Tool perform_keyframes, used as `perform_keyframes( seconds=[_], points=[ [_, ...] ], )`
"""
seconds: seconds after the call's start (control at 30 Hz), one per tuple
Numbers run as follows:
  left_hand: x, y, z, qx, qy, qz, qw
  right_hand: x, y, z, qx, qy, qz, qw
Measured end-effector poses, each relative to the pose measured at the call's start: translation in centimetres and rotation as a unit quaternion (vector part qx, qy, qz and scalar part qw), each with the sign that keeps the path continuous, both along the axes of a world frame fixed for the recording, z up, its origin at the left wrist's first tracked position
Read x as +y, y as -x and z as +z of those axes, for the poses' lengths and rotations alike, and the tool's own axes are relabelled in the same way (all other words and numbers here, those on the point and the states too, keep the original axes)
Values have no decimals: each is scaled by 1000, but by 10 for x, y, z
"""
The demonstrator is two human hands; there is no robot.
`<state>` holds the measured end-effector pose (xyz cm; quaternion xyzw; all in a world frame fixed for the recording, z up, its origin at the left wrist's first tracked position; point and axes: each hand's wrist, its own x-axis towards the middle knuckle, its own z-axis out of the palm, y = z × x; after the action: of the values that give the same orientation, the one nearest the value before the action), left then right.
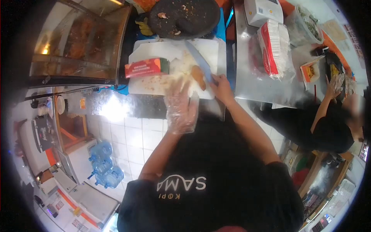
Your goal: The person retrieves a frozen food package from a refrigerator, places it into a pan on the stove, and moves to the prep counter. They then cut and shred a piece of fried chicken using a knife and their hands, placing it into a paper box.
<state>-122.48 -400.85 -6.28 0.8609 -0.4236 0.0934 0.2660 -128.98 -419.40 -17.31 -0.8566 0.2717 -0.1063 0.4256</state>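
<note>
Brown food (198,77) is laid on the white board (154,86), upper centre of the frame, just beside the blade of the knife (199,60). The knife's handle is gripped in the closed fingers of the right hand (222,88). The left hand (181,106), gloved in clear plastic, is held with fingers extended and released at the board's lower edge; whether the board is touched cannot be told. A red box (143,68) is set on the board's left side, below a dark mortar (183,17).
</note>
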Motion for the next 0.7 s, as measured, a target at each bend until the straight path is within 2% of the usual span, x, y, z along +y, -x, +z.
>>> perform_keyframes(
  seconds=[0.03, 0.1, 0.13, 0.2, 0.23, 0.3, 0.33, 0.4, 0.5, 0.57, 0.63, 0.67, 0.7],
  points=[
    [-5, -3, -10, -24, 0, 1, 1000, 0, 1, 5, -10, 3, -23, 1000],
    [-10, 0, -48, 201, 14, 35, 979, 4, 11, 9, -16, 9, -46, 999],
    [-18, 2, -65, 201, 20, 32, 979, 4, 17, 7, -35, 20, -81, 996],
    [-37, 6, -89, 220, -18, 94, 971, 4, 36, 4, -53, 36, -120, 991],
    [-47, 2, -92, 221, -13, 87, 971, 6, 49, 2, -54, 22, -142, 988],
    [-62, 0, -95, 276, -55, 163, 946, 15, 82, 8, -42, 27, -174, 984],
    [-62, 1, -103, 281, -50, 159, 945, 22, 98, 16, -31, 47, -183, 982],
    [-56, -4, -120, 253, 46, 179, 950, 38, 134, 9, 0, 29, -243, 970],
    [-33, -15, -92, 227, 73, 150, 960, 65, 183, 5, 12, -37, -332, 942],
    [-18, -25, -119, 230, 71, 118, 963, 83, 212, -3, 30, -53, -365, 929],
    [-4, -30, -125, 185, 180, 61, 964, 99, 236, -16, 49, -95, -423, 900],
    [-1, -35, -120, 250, 149, 82, 953, 107, 246, -22, 43, -95, -426, 899],
    [2, -41, -118, 244, 152, 78, 955, 115, 254, -28, 41, -105, -430, 896]
  ],
)
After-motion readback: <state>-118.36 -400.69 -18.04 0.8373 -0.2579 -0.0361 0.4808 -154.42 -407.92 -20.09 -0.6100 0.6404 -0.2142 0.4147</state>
